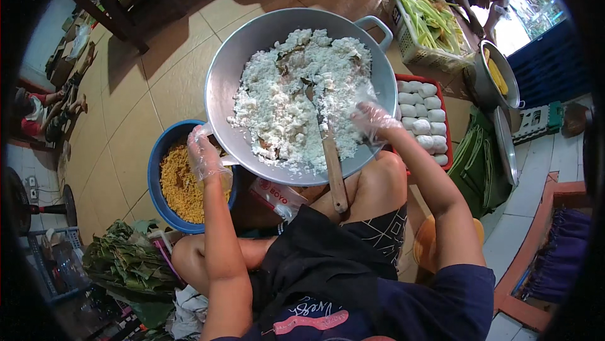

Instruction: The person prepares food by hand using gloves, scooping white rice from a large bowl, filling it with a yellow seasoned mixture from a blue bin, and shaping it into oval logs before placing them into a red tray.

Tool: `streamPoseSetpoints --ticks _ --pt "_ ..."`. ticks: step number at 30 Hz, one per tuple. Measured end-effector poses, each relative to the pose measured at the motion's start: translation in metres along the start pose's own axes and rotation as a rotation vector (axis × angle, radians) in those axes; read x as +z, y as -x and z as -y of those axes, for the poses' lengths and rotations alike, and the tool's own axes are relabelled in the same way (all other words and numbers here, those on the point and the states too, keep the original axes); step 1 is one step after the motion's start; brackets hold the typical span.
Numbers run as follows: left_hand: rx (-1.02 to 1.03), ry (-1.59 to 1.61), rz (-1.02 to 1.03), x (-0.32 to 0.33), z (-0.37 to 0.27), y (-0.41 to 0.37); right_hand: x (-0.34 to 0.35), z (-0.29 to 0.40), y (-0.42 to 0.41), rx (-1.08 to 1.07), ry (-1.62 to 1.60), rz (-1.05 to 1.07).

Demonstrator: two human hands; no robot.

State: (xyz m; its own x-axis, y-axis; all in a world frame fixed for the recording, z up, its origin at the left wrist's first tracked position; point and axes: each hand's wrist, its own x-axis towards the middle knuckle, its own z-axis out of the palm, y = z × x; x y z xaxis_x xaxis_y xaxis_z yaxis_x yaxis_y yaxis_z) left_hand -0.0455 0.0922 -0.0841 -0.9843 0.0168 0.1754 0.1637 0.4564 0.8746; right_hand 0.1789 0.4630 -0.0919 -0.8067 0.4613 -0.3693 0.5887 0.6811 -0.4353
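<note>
A wide aluminium pan (220,81) holds a mound of white cooked rice (279,109) with bits of dark leaf in it. My left hand (203,154), in a clear plastic glove, grips the pan's left handle over a blue tub. My right hand (373,116), gloved too, is at the right edge of the rice, inside the rim; whether its fingers hold rice cannot be told. Between my hands a wooden paddle (332,166) leans over the near rim, its far end in the rice and its handle end by my leg.
The blue tub (153,171) contains yellow crumbly food (182,185). White oblong rolls (420,126) fill a red tray (449,152). Leaves are stacked (127,256) at left and folded (477,161) at right. Corn husks (425,15) heap a crate; a pot (503,59) holds corn. Two other people sit farther off.
</note>
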Motion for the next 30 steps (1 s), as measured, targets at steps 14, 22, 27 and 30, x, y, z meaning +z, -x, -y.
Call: streamPoseSetpoints --ticks 14,22,27,30 --pt "0.04 -0.07 -0.012 0.0 0.029 -0.018 0.018 0.066 0.066 -0.223 0.15 0.088" --pt "0.118 -0.153 0.036 -0.011 0.045 -0.026 0.038 0.062 0.054 -0.385 0.191 0.34" --pt "-0.241 0.18 0.155 0.021 0.0 -0.012 0.013 0.0 0.008 -0.145 0.022 0.447" --pt "0.461 -0.617 -0.245 -0.023 0.018 -0.011 -0.011 0.019 0.003 -0.058 -0.618 0.356"
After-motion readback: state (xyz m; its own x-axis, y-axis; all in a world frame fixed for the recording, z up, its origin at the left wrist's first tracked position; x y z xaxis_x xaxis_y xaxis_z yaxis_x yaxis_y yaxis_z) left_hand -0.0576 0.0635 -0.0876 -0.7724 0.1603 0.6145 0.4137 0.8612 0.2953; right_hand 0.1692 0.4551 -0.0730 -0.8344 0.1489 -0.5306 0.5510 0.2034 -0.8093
